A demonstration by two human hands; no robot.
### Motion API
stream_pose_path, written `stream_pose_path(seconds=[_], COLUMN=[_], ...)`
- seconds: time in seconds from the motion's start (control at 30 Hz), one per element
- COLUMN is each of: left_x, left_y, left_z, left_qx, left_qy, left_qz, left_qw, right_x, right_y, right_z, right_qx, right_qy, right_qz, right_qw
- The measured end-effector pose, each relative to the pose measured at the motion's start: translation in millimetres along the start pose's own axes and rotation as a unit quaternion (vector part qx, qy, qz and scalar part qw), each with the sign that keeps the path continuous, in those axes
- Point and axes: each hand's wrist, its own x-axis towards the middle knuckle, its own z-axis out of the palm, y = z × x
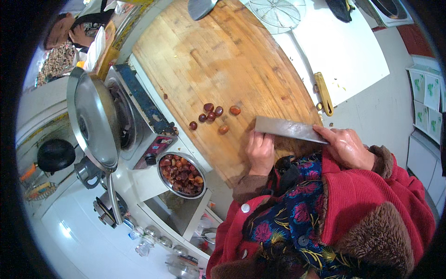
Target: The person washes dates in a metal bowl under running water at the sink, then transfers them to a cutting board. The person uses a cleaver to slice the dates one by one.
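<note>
My right hand (350, 146) grips a cleaver (289, 129) near the front edge of a wooden cutting board (223, 69). Its broad metal blade reaches left across the board. At the blade's far end my left hand (260, 151) rests with fingers curled; the blade hides the fingertips and whatever may be under them. Several glossy brown chestnuts (211, 116) lie grouped on the board beyond my left hand. Two lighter ones, an orange-brown chestnut (235, 110) and another chestnut (223, 129), sit closer to the blade.
Left of the board, a steel bowl (202, 190) holds many chestnuts. A lidded pan (94, 115) stands on a gas stove (153, 139), its handle pointing down-left. A wire strainer (278, 14) and a yellow-handled tool (324, 94) lie right of the board. A person (59, 31) is at the upper left.
</note>
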Motion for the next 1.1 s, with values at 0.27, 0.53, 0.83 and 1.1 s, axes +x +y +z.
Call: stream_pose_path(seconds=[0.27, 0.53, 0.83, 1.1], left_x=[-8, -11, 0, 1], left_y=[1, -2, 1, 4], left_z=[0, -1, -8, -9], left_qx=[-0.056, -0.034, -0.047, -0.063], left_qy=[0.001, -0.030, -0.053, -0.055], left_qz=[0.017, 0.016, 0.003, -0.028], left_qw=[0.998, 0.999, 0.997, 0.996], right_x=[-11, -4, 5, 21], right_y=[-17, -14, -16, -36], right_z=[-5, -5, -12, -29], right_qx=[-0.034, 0.023, 0.011, -0.028], right_qy=[-0.060, -0.049, -0.079, -0.152], right_qz=[0.029, 0.023, 0.042, 0.102], right_qw=[0.997, 0.998, 0.996, 0.983])
